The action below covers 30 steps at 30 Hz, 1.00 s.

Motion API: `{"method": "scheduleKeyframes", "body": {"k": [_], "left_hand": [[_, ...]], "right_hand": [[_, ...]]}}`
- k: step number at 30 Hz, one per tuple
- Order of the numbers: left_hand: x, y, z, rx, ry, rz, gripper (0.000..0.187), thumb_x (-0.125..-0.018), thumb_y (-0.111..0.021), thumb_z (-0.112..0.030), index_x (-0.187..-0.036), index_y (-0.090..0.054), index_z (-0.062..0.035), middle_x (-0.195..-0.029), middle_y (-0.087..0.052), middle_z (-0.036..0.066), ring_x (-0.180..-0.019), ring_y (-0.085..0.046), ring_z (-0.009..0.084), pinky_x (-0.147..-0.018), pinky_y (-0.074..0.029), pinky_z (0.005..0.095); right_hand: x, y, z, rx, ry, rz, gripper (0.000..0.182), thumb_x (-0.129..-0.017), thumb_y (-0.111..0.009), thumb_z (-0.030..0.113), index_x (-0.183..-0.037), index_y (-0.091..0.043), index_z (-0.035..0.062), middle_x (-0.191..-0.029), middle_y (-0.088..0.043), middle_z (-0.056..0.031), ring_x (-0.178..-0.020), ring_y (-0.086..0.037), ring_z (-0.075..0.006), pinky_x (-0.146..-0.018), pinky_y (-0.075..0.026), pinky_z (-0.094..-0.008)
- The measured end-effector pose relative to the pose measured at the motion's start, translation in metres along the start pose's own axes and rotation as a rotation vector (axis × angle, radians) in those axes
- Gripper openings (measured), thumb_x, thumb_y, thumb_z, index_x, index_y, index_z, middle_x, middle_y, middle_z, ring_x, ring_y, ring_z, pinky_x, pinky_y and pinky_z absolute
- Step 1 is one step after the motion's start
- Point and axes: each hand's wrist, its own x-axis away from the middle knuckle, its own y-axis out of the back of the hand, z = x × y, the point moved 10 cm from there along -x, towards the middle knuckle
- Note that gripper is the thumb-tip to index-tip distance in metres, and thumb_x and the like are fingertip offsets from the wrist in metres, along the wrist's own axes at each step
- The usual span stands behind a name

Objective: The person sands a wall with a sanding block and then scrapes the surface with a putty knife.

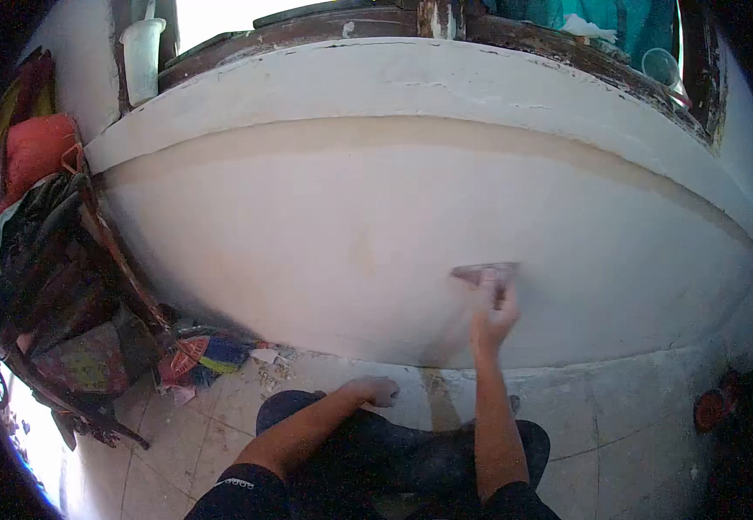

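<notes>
My right hand [495,316] is closed around what looks like a putty knife [480,271], its wide, flat blade blurred by motion. The blade lies against the lower right part of a white wall [307,225]. My left hand [378,392] is curled into a loose fist over my left knee, apart from the wall, and nothing shows in it. Faint tan patches mark the wall's surface, and a brownish band runs under the ledge.
A white ledge [376,82] juts out above the wall. On the sill stand a white plastic container [142,62] and a clear cup [661,67]. At left, cloths and bags, including a red bundle [40,149], are heaped beside the wall. Scraps litter the tiled floor [177,442].
</notes>
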Motion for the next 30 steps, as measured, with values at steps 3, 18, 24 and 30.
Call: {"method": "scheduleKeyframes", "body": {"k": [3,18,24,30], "left_hand": [[-0.001,0.004,-0.013,0.022,0.061,0.05,0.034,-0.087,-0.058,-0.026,-0.111,-0.068,-0.0033,-0.114,-0.068,0.02,-0.108,-0.065,0.0365,-0.091,-0.051,0.0493],[-0.01,-0.007,-0.004,-0.225,0.082,0.142,0.037,-0.09,-0.055,-0.029,-0.116,-0.067,-0.0052,-0.12,-0.067,0.019,-0.113,-0.062,0.038,-0.095,-0.049,0.0524],[0.002,0.009,-0.027,-0.159,0.124,0.214,0.036,-0.09,-0.055,-0.028,-0.115,-0.067,-0.0055,-0.12,-0.067,0.019,-0.112,-0.062,0.0379,-0.095,-0.049,0.0528],[0.001,0.004,-0.011,-0.127,0.154,0.169,0.035,-0.09,-0.057,-0.03,-0.113,-0.068,-0.006,-0.118,-0.067,0.019,-0.11,-0.063,0.037,-0.093,-0.049,0.0527]], "right_hand": [[0.01,-0.025,0.0,0.062,0.047,0.171,0.028,-0.1,-0.063,0.025,-0.1,-0.067,-0.0024,-0.085,-0.068,-0.0034,-0.078,-0.059,-0.0089,-0.07,-0.048,-0.0261],[-0.005,0.003,0.008,-0.143,-0.009,-0.111,0.029,-0.1,-0.065,0.028,-0.091,-0.065,-0.0001,-0.08,-0.064,-0.0008,-0.075,-0.056,-0.0078,-0.07,-0.046,-0.0255],[0.003,0.0,0.003,0.049,0.155,-0.023,0.026,-0.101,-0.064,0.025,-0.094,-0.068,0.0008,-0.083,-0.067,-0.0026,-0.073,-0.059,-0.0078,-0.065,-0.048,-0.0243],[-0.006,0.003,0.014,-0.253,-0.076,-0.105,0.027,-0.1,-0.064,0.026,-0.096,-0.067,-0.001,-0.083,-0.067,-0.0031,-0.076,-0.06,-0.0096,-0.069,-0.048,-0.0269]]}}
